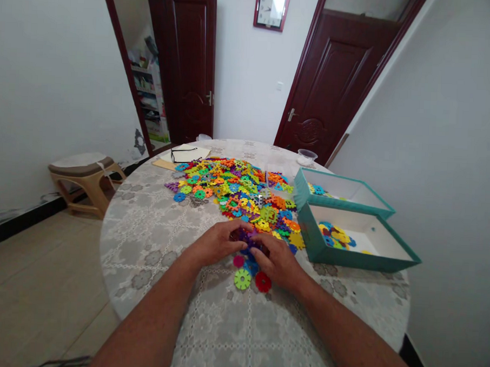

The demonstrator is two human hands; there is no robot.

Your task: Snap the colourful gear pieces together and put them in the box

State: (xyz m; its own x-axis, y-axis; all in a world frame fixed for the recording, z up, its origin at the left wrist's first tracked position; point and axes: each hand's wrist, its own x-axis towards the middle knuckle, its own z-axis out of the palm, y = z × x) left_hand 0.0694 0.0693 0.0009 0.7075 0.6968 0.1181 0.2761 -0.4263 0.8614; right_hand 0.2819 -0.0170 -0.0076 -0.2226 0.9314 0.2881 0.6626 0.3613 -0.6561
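Note:
A wide pile of colourful plastic snowflake discs [236, 191] lies on the round table [153, 239]. My left hand [218, 242] and my right hand [276, 258] meet at the pile's near edge, fingers closed together on a small cluster of joined purple and blue discs [248, 239]. Loose discs lie just below the hands: a green disc [242, 279], a red disc [263, 282] and a pink disc [238, 260].
Two teal boxes [349, 258] [342, 182] with some discs inside stand at the right. A small clear bowl [307, 156], glasses on papers [185, 154] sit at the far side. A stool [85, 179] stands left of the table.

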